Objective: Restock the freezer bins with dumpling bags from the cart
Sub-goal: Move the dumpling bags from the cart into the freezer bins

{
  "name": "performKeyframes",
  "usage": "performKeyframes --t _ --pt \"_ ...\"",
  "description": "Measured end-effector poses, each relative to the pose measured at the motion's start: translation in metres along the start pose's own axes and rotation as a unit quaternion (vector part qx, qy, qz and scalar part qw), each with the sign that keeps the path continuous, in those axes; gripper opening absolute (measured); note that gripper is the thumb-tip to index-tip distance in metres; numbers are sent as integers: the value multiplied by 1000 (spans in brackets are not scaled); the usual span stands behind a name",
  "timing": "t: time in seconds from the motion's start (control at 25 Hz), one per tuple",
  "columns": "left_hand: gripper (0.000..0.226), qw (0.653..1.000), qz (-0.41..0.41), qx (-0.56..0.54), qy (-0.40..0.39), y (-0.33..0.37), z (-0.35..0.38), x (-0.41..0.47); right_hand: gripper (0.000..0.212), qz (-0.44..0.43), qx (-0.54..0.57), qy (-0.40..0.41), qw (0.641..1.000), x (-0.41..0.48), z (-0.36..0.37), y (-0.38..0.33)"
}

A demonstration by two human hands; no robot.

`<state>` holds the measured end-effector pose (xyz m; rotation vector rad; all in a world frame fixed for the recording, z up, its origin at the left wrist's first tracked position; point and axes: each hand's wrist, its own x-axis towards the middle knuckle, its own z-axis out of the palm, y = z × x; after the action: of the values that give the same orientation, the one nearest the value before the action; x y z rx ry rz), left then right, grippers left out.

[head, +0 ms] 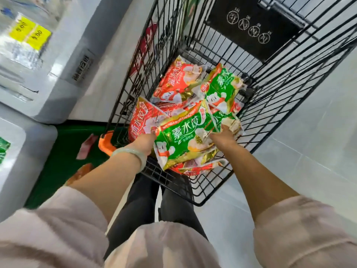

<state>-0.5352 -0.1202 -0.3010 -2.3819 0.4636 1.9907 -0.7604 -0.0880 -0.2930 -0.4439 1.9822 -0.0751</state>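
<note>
A black wire cart (274, 97) stands in front of me with several dumpling bags in it. A green dumpling bag (185, 138) lies on top at the near end. My left hand (144, 143) grips its left edge, and my right hand (225, 135) holds its right side. Under and beside it lie red dumpling bags (143, 117) (177, 80). A second green bag (222, 88) rests farther back in the cart. My fingers are partly hidden behind the bag.
White freezer cabinets (63, 60) line the left side, with yellow price labels (29, 32) on the glass lid. A green floor strip (63, 155) runs between freezer and cart. The cart's black child-seat flap (249, 26) is at the far end. Pale tiled floor (309, 151) lies to the right.
</note>
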Motion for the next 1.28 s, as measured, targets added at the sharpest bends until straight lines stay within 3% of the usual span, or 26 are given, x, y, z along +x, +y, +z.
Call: performKeyframes --t 0.12,0.36,0.52,0.72,0.8,1.0,1.12,1.28 --pt "22 999 -45 -1 -28 -15 12 13 85 0 -60 -43 997 9 15 13" --pt "39 995 -64 15 -69 -21 19 26 102 5 -230 4 973 22 30 22" --pt "80 995 -72 1 -72 -36 11 43 94 11 -91 -5 996 12 42 6" --pt "94 996 -56 1 -70 -20 10 11 62 22 79 -15 996 -5 34 -13" --pt "87 997 -41 -2 -70 -11 10 -3 42 32 170 -72 982 -20 22 -26" --pt "57 991 -38 -116 -53 9 -9 -36 12 -22 193 -168 967 -56 -1 -51" --pt "41 983 -17 -171 -66 17 -26 -65 6 -57 224 -209 950 -83 -18 -66" --pt "40 968 32 -237 -79 37 -45 -102 11 -99 221 -240 940 -114 -44 -82"
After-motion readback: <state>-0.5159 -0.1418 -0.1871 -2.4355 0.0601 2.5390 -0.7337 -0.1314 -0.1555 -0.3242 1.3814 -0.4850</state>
